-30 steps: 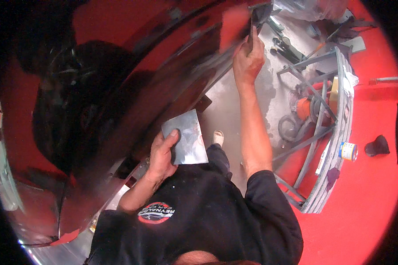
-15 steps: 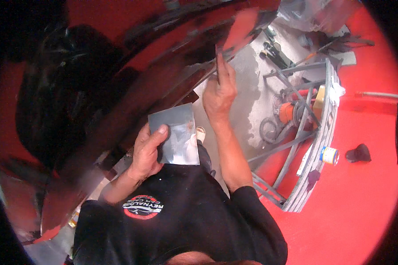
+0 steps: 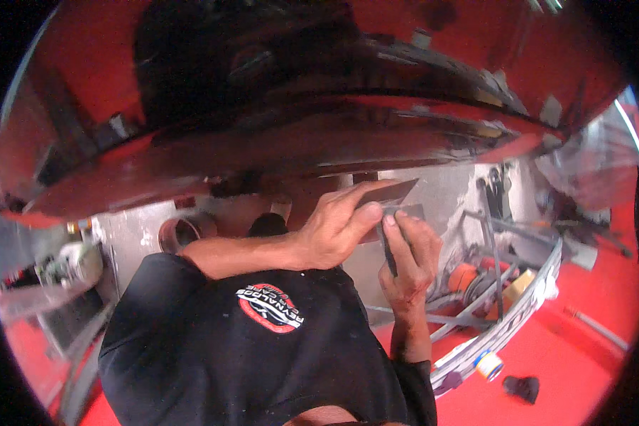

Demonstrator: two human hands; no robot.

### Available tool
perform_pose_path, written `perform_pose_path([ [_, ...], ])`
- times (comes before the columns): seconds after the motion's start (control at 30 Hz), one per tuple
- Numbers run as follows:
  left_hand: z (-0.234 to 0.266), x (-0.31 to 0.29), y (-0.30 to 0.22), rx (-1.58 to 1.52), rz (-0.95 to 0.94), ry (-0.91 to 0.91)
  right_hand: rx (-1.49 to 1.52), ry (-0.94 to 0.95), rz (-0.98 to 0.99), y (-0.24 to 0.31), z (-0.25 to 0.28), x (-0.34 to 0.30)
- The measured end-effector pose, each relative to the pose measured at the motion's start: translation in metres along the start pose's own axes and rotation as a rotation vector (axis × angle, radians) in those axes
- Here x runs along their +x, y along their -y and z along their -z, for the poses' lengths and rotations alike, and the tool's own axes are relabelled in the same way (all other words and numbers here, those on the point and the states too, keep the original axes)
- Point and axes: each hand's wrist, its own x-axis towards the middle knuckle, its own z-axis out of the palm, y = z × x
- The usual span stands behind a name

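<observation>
My left hand point(image 3: 337, 224) is closed on a thin flat plate point(image 3: 394, 193), now tilted so that it shows as a dark, narrow shape. Close beside it, my right hand point(image 3: 415, 259) pinches a dark, flat spreader point(image 3: 388, 248) between thumb and fingers. The spreader's upper end meets or nearly meets the plate; the exact contact cannot be made out. Beyond both hands stretches a glossy dark red car body panel point(image 3: 284, 145), with neither hand touching it.
A grey metal frame stand point(image 3: 495, 341) is at the right, with an orange tool point(image 3: 463, 277) and hoses inside. A small can point(image 3: 488, 365) sits beside it, near a dark lump point(image 3: 522, 388) on the red floor. A round container point(image 3: 181, 233) stands under the panel.
My right hand has come back from the panel's edge down to the plate. My left hand has moved right and tilted the plate. The view has swung, so the panel now runs across.
</observation>
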Motion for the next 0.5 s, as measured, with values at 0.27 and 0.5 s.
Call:
perform_pose_path([
  [0.27, -0.063, -0.03, 0.023, 0.013, -0.118, -0.502, 0.14, 0.269, 0.208, -0.043, 0.03, -0.055],
  [0.5, -0.113, -0.041, 0.071, -0.909, 0.32, -0.462, 0.573, -0.037, 0.389, -0.056, 0.028, -0.092],
])
